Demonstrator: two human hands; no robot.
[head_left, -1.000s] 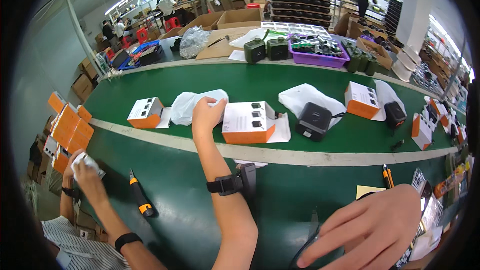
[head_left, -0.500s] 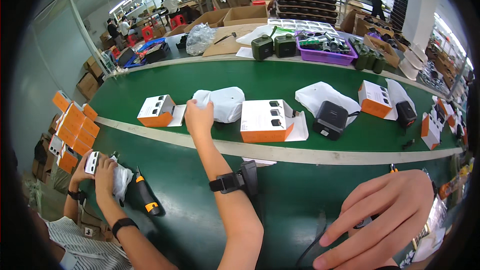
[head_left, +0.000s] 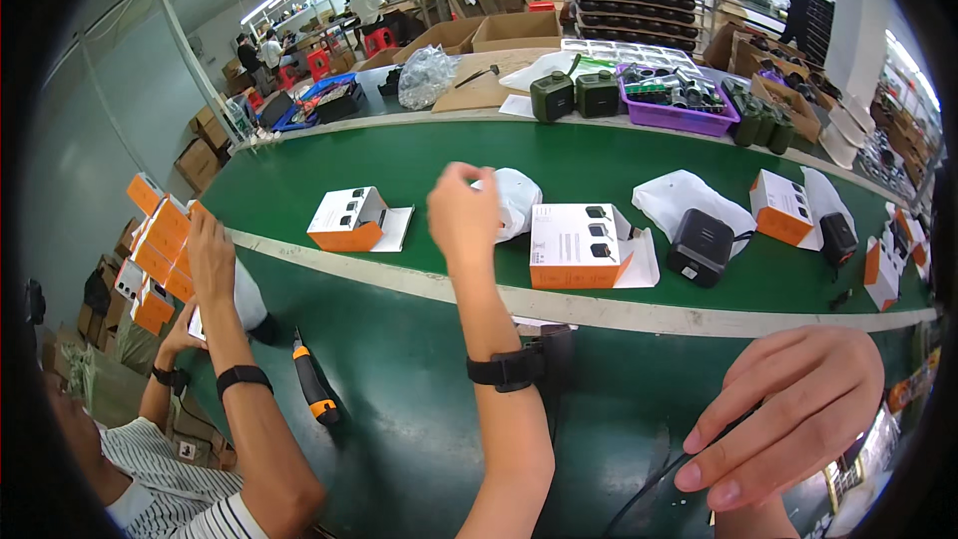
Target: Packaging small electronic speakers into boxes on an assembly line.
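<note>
My left hand reaches over the far green belt, fingers pinched at the edge of a white soft bag; its fingertips are partly hidden. To the right of the bag stands a white-and-orange box, with a flap out at its side. At the lower right my right hand is curled, and a thin black cord runs into its fingers. Whatever else lies behind those fingers is hidden. Farther right, a black boxy device rests against another white bag.
A co-worker's hand works at the left beside stacked orange boxes. A black-and-orange power screwdriver lies on the near surface. Another opened box sits left of my hand. A purple basket of parts stands behind the belt.
My left hand has moved across the front of the white bag, covering its left side. The right hand's fingers have closed in on the cord. The co-worker's hand has risen toward the orange boxes.
</note>
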